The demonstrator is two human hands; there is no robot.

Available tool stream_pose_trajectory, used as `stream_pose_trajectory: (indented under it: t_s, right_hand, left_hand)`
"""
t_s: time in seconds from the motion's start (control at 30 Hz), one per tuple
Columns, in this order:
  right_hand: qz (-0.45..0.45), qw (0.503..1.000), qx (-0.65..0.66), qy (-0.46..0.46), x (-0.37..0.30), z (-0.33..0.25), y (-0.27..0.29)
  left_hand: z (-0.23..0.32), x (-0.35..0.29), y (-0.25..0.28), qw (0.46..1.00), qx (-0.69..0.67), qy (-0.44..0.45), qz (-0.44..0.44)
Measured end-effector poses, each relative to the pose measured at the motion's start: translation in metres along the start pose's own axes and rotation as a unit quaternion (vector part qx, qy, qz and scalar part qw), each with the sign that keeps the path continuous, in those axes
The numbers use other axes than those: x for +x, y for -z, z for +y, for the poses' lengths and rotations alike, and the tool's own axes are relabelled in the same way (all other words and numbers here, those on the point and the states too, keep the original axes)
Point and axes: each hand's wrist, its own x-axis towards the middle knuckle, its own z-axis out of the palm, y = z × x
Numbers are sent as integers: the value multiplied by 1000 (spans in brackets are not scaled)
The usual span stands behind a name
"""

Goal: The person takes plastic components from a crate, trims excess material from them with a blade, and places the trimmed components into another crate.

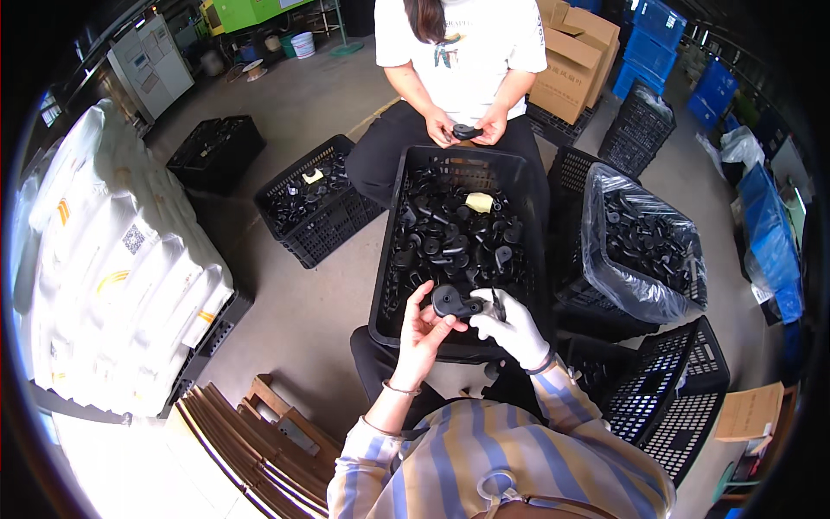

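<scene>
Black plastic, a rounded part [450, 300] is gripped by the bare left hand [421, 340] and gloved right hand [517, 331], above a crate's [536, 227] near end. Similar parts [450, 233] lie heaped inside.

Grey floor [290, 316], black slatted crate [333, 235] at left, second crate [207, 179] farther back, white bucket [303, 46]

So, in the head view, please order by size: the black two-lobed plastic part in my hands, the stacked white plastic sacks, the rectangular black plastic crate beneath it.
1. White sacks
2. Black crate
3. Black plastic part
</scene>
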Motion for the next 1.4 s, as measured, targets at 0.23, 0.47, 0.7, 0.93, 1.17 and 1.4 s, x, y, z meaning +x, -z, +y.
stream_pose_trajectory:
  t_s: [0.23,0.47,0.7,0.93,1.17,1.4]
  right_hand:
    - [13,998,-64,20,-5,3,11]
    - [15,998,-46,33,-10,-4,16]
    - [24,999,-39,-5,-10,-6,17]
    - [-16,994,-105,23,-5,-19,32]
    - [-97,972,-201,71,12,-39,36]
    - [-10,789,-522,325,-8,-51,35]
  left_hand:
    - [-12,-2,-11,999,-7,-26,22]
    - [-6,0,-16,993,-69,75,52]
    - [-11,-2,-12,992,-69,91,61]
    - [2,1,-7,993,-41,103,43]
    - [-4,-2,-5,947,-146,253,-136]
    - [-11,-4,-2,933,-296,171,-114]
